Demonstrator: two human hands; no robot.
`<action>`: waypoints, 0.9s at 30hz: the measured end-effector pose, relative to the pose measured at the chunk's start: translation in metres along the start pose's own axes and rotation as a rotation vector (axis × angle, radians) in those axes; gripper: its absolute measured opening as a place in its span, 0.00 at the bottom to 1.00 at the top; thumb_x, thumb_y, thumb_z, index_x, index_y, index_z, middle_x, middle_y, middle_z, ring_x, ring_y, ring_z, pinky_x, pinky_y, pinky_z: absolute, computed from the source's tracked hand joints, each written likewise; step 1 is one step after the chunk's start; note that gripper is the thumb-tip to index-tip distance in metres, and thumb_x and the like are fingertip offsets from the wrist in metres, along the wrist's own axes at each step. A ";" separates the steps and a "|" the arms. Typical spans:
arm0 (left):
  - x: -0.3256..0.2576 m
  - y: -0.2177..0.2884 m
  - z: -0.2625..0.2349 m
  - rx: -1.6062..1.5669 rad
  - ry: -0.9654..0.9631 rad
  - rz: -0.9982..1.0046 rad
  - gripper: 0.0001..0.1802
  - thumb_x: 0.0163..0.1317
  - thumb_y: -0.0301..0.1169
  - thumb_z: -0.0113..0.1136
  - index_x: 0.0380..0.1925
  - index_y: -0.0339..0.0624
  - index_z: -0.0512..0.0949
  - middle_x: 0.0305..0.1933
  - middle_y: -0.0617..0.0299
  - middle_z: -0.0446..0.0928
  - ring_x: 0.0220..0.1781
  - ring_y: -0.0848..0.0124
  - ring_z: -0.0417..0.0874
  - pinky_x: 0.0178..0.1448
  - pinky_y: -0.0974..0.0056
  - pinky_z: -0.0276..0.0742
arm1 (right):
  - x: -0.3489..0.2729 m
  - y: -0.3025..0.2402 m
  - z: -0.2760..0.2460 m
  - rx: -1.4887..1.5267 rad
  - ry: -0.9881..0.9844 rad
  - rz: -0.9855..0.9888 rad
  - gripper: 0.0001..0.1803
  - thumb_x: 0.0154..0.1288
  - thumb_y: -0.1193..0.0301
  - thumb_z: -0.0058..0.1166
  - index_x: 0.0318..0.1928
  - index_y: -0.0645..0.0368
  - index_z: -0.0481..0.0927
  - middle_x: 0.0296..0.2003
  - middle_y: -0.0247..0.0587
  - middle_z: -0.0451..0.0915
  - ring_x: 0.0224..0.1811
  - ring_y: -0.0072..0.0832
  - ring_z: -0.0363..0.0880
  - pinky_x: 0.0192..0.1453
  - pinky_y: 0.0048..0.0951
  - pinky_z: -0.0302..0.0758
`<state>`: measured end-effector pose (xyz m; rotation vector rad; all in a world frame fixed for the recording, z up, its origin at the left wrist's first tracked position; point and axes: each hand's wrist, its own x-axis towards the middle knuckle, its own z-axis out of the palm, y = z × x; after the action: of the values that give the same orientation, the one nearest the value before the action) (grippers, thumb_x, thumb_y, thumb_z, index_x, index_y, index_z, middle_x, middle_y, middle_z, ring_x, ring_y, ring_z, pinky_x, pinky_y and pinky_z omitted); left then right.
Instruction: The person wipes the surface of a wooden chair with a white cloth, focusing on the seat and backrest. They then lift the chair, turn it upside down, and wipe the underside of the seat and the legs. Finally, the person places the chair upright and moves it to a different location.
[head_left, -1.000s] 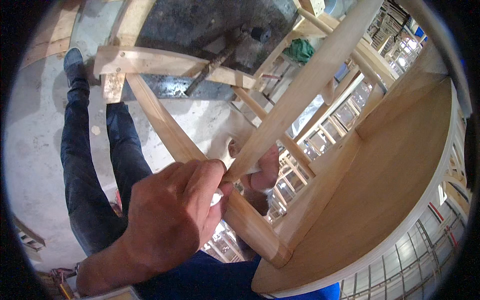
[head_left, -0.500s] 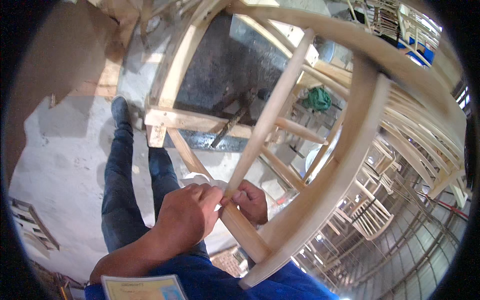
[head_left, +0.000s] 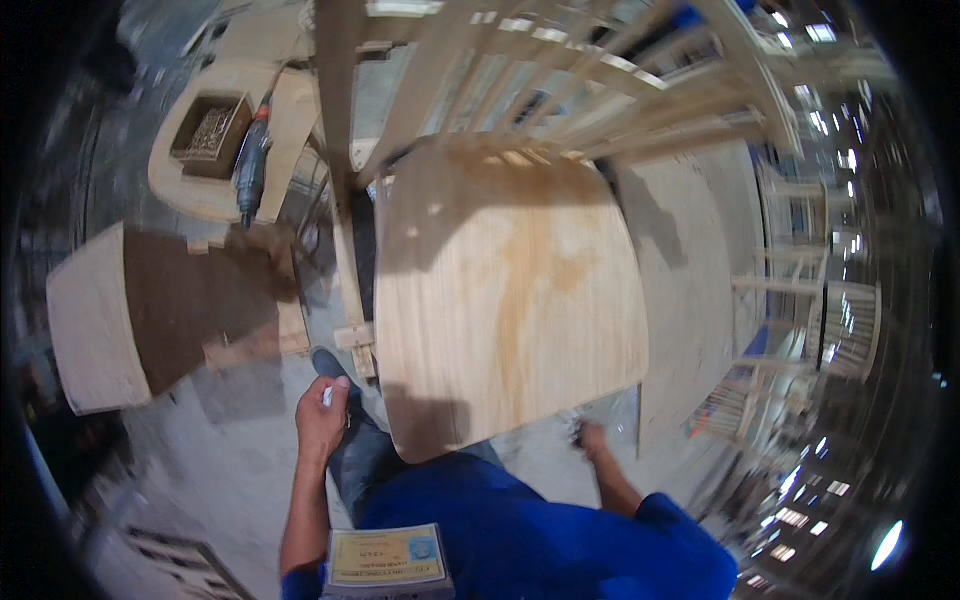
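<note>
One wooden seat (head_left: 510, 290) nears left fingers (head_left: 342, 385) clamping one white scrap (head_left: 327, 397), right fingers (head_left: 588, 434) unclear.

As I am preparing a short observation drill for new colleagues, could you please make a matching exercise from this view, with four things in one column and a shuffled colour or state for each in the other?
Column one
1. Left hand
2. Wooden seat
3. Power tool
4. Open box

Column two
A. contains many small pieces
B. grey with red
C. grips a small white thing
D. pale with brownish patches

Pairs: 1-C; 2-D; 3-B; 4-A
</note>
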<state>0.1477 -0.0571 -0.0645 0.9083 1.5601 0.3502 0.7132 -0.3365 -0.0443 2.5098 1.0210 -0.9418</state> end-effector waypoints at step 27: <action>-0.024 0.138 0.078 -0.044 0.117 0.278 0.35 0.75 0.51 0.55 0.63 0.25 0.72 0.63 0.52 0.78 0.63 0.66 0.77 0.70 0.61 0.68 | 0.164 -0.225 -0.245 0.750 0.135 -0.567 0.37 0.72 0.40 0.50 0.54 0.66 0.78 0.48 0.58 0.83 0.53 0.42 0.81 0.59 0.39 0.74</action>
<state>0.2679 -0.0065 0.0292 1.0888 1.5268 0.6427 0.7586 0.0235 0.0299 2.9384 1.7422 -1.5677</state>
